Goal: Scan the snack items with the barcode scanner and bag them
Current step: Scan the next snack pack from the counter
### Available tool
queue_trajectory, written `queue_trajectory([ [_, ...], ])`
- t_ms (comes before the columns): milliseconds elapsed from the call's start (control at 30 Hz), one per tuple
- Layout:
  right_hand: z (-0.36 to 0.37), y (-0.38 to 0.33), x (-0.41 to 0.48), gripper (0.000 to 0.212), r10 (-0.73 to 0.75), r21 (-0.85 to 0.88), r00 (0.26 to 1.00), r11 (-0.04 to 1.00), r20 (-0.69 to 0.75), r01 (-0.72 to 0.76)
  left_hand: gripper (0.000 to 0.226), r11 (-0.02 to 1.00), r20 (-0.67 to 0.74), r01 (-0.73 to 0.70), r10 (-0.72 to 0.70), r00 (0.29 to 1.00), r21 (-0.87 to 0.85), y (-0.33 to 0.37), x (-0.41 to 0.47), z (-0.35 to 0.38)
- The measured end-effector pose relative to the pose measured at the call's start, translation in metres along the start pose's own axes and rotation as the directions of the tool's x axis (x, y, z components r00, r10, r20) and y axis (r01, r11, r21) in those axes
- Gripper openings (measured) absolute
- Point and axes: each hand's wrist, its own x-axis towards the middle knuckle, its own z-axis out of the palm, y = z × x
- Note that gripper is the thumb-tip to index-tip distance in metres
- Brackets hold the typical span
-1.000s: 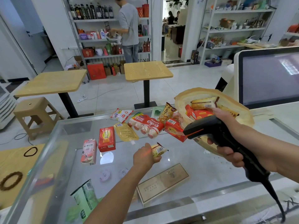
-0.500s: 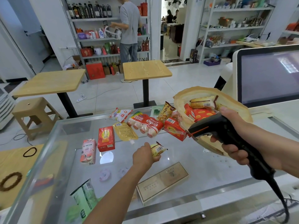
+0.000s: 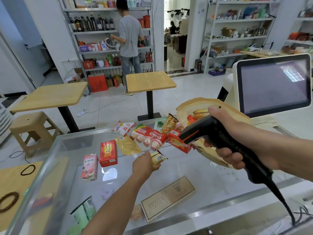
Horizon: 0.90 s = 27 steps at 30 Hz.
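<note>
My left hand (image 3: 144,164) grips a small yellow snack packet (image 3: 157,158) just above the glass counter (image 3: 194,168), barcode side up. My right hand (image 3: 225,133) holds a black barcode scanner (image 3: 201,133) whose nose points left and down toward that packet, a short gap away. Behind the scanner lies an open brown paper bag (image 3: 225,106) with several snacks inside. More snacks sit on the counter: a red box (image 3: 108,153), a pink drink carton (image 3: 89,167), a yellow pouch (image 3: 128,145), a pack of small bottles (image 3: 150,137) and a red carton (image 3: 177,143).
A checkout screen (image 3: 274,83) stands at the right behind the bag. The scanner's cable (image 3: 286,206) trails toward the near right edge. A green packet (image 3: 84,212) and a flat tan box (image 3: 169,197) lie under the glass. A person (image 3: 129,39) stands at far shelves beyond two wooden tables.
The scanner has swung a little right and lifted slightly in front of the bag. My left hand keeps the yellow packet almost in place. The far person shifted at the shelf.
</note>
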Motion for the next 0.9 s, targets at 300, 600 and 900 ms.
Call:
queue_trajectory([
  [300, 0.015, 0.040, 0.009, 0.076, 0.001, -0.012, 0.983, 1.000, -0.184, -0.004, 0.060, 1.000, -0.031, -0.013, 0.013, 0.999, 0.009, 0.001, 0.001, -0.008],
  [600, 0.009, 0.042, 0.020, 0.075, -0.012, 0.030, 0.975, 0.999, -0.221, 0.019, 0.062, 0.999, -0.034, -0.004, 0.003, 0.999, -0.033, 0.001, 0.004, -0.011],
  [900, 0.003, 0.043, 0.035, 0.073, -0.019, 0.060, 0.973, 0.998, -0.228, 0.033, 0.069, 1.000, -0.048, -0.004, 0.005, 0.999, 0.008, 0.002, 0.004, -0.012],
])
